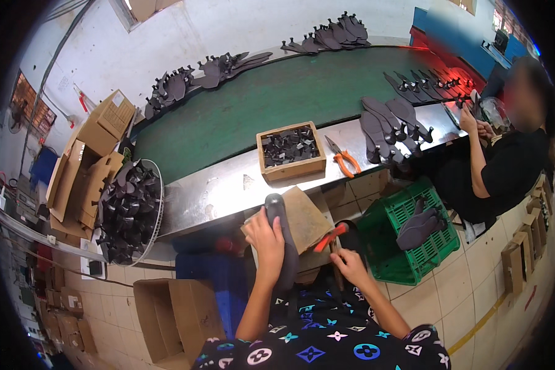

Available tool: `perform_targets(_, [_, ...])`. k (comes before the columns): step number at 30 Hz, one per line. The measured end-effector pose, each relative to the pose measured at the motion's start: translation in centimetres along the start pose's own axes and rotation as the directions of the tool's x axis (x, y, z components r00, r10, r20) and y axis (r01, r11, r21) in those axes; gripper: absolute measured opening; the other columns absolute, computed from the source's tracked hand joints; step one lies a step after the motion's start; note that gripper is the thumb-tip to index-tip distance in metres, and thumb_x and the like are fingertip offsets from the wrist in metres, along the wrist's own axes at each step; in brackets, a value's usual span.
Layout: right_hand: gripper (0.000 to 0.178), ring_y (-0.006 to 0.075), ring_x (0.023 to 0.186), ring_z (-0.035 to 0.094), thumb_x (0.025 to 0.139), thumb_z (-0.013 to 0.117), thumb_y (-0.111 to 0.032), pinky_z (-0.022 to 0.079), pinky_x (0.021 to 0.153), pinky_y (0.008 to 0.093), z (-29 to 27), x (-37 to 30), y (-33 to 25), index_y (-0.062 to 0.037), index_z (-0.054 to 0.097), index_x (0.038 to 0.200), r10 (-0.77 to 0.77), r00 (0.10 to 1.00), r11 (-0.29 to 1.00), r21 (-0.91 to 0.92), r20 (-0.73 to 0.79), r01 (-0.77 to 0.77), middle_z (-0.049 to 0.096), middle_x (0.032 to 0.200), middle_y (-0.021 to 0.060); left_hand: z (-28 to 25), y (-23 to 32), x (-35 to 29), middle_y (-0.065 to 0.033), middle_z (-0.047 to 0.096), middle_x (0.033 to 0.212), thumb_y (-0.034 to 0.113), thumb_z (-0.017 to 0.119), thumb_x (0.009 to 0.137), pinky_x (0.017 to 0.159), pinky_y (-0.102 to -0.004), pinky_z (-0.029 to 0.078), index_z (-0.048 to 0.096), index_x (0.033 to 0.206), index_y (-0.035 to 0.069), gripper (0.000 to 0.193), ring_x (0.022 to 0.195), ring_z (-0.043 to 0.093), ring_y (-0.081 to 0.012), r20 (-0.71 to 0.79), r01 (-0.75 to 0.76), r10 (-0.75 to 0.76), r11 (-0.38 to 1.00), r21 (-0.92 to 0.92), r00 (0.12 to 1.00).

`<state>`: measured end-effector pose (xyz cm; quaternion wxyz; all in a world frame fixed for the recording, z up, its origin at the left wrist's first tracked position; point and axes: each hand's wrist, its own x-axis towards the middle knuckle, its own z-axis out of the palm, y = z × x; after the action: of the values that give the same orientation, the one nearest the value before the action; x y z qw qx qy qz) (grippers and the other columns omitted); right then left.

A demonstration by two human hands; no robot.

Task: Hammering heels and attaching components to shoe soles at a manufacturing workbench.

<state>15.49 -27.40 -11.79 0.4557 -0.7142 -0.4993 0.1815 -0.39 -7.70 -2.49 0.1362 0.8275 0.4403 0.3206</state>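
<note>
My left hand is wrapped round a long dark shoe sole, which stands roughly lengthwise in front of me with its rounded end up. Behind it a tan, worn board lies at the edge of the metal worktop. In my right hand is the handle of a hammer with a red head, just right of the sole and apart from it. Beyond my hands stands a wooden box of small dark parts, with orange-handled pliers beside it.
A green conveyor belt carries dark heeled soles. A wire basket of dark heels stands left; an open carton is on the floor. At right are a green crate and a seated person handling a part.
</note>
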Motion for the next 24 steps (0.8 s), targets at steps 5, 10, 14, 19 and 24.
perform_targets(5, [0.035, 0.01, 0.05, 0.048, 0.101, 0.058, -0.036, 0.04, 0.047, 0.0275, 0.2, -1.2, 1.0, -0.0052, 0.052, 0.085, 0.566, 0.819, 0.421, 0.818, 0.099, -0.391, 0.05, 0.066, 0.0017, -1.9, 2.5, 3.6, -0.0175, 0.049, 0.128, 0.023, 0.067, 0.091, 0.097, -0.0539, 0.036, 0.054, 0.134, 0.006, 0.049, 0.122, 0.043, -0.0372, -0.129, -0.001, 0.032, 0.972, 0.236, 0.991])
perform_targets(10, [0.025, 0.0077, 0.041, 0.043, 0.096, 0.067, -0.021, 0.035, 0.039, 0.0241, -4.6, -2.3, -2.0, -0.0056, 0.048, 0.091, 0.5, 0.866, 0.534, 0.798, -0.032, -0.279, 0.047, 0.065, 0.0005, 2.0, 1.0, 16.7, -0.014, 0.066, 0.095, 0.016, 0.067, 0.089, 0.083, -0.0423, 0.049, 0.068, 0.1, 0.003, 0.017, 0.094, 0.062, -0.034, -0.053, -0.26, 0.255, 0.959, -0.116, 0.965])
perform_targets(14, [0.019, 0.0025, 0.05, 0.043, 0.096, 0.065, -0.016, 0.032, 0.046, 0.0228, -7.0, -2.4, -5.4, -0.0015, 0.06, 0.085, 0.418, 0.881, 0.785, 0.575, -0.221, -0.229, 0.049, 0.06, -0.0042, 6.8, 0.2, 22.5, -0.0159, 0.07, 0.09, 0.016, 0.069, 0.085, 0.077, -0.0438, 0.054, 0.07, 0.089, 0.002, 0.014, 0.089, 0.067, -0.0352, 0.123, -0.26, 0.263, 0.965, -0.039, 0.957])
perform_targets(19, [0.013, 0.0002, 0.053, 0.041, 0.094, 0.064, -0.012, 0.027, 0.048, 0.0223, -7.7, -2.5, -5.2, -0.0004, 0.07, 0.095, 0.409, 0.877, 0.837, 0.486, -0.251, -0.251, 0.05, 0.061, -0.0078, 7.0, 1.1, 23.5, -0.0175, 0.071, 0.083, 0.017, 0.069, 0.078, 0.072, -0.0461, 0.055, 0.072, 0.083, 0.004, 0.015, 0.082, 0.069, -0.036, 0.265, -0.256, 0.243, 0.967, 0.013, 0.933])
perform_targets(24, [0.014, 0.0007, 0.054, 0.042, 0.094, 0.064, -0.011, 0.03, 0.049, 0.0229, -7.4, 0.7, -6.3, -0.0015, 0.073, 0.099, 0.273, 0.931, 0.882, 0.45, -0.241, -0.143, 0.054, 0.064, -0.0072, 7.0, 1.1, 23.4, -0.0153, 0.071, 0.086, 0.018, 0.066, 0.08, 0.071, -0.0455, 0.055, 0.07, 0.081, 0.006, 0.013, 0.084, 0.069, -0.0349, 0.184, -0.332, 0.314, 0.94, 0.076, 0.931])
